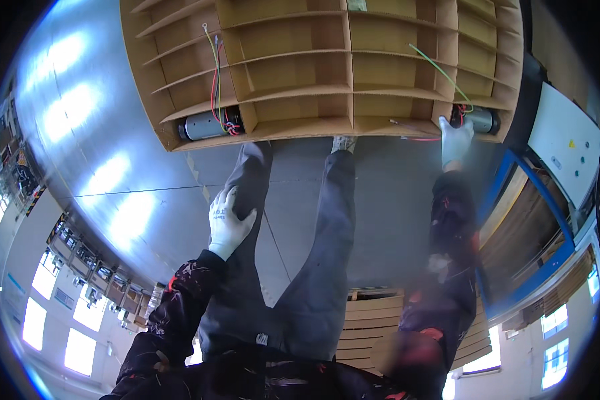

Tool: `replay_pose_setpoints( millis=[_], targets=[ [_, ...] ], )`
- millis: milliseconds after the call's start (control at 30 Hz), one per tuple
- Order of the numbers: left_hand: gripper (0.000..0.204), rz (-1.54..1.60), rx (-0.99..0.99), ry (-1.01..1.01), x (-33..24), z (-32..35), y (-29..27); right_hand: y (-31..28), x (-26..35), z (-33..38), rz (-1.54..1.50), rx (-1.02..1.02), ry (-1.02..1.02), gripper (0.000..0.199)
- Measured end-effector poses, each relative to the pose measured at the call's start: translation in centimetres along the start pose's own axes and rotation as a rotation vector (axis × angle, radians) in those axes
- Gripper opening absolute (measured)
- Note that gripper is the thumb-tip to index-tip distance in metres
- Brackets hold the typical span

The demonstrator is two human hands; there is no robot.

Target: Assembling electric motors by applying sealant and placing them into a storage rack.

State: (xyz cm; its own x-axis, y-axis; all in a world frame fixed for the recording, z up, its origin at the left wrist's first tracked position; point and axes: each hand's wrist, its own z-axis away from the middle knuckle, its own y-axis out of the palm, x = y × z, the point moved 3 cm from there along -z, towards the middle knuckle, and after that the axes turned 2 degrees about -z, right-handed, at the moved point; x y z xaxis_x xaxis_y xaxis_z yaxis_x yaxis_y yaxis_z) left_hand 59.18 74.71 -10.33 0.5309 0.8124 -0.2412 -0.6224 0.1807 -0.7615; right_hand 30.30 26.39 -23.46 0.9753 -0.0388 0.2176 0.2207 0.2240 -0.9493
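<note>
In a divided cardboard box point(300, 127), a grey cylindrical motor point(481, 121) with black ends lies in the near right corner cell. Its red wires and a long green-yellow wire point(440, 69) come out at its left end. My right hand point(456, 139), in a white glove, reaches over the box's near wall to that wired end, thumb and fingers apart; the fingertips partly overlap the motor. A similar motor point(205, 125) lies in the near left corner, its wires trailing up over the dividers. My left hand point(229, 223), gloved too, rests on my left leg with fingers spread.
Most of the visible cells have bare cardboard floors. Right of the box stand a blue metal frame point(547, 220) and a white panel point(567, 147). A slatted wooden pallet point(373, 327) lies behind my legs. Grey floor point(300, 193) stretches below the box and left.
</note>
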Motion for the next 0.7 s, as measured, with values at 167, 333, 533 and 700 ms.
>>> replay_pose_setpoints(
  millis=[167, 333, 533, 700],
  targets=[
    [0.059, 0.039, 0.014, -0.002, -1.0, 0.0, 0.6, 1.5, -0.4, 1.5, -0.059, -0.049, -0.017, 0.054],
    [0.058, 0.109, 0.049, -0.072, -0.2, 0.1, 1.1, 2.5, 0.4, 2.7, -0.271, -0.121, 0.041, 0.040],
    [0.055, 0.044, -0.032, 0.024, -0.8, 0.3, 0.9, 3.1, -1.2, 1.6, -0.050, -0.114, 0.004, 0.039],
    [0.058, -0.025, -0.016, 0.041, -1.5, -0.2, 1.1, 0.5, -1.3, 2.2, -0.348, -0.070, -0.026, 0.046]
  ],
)
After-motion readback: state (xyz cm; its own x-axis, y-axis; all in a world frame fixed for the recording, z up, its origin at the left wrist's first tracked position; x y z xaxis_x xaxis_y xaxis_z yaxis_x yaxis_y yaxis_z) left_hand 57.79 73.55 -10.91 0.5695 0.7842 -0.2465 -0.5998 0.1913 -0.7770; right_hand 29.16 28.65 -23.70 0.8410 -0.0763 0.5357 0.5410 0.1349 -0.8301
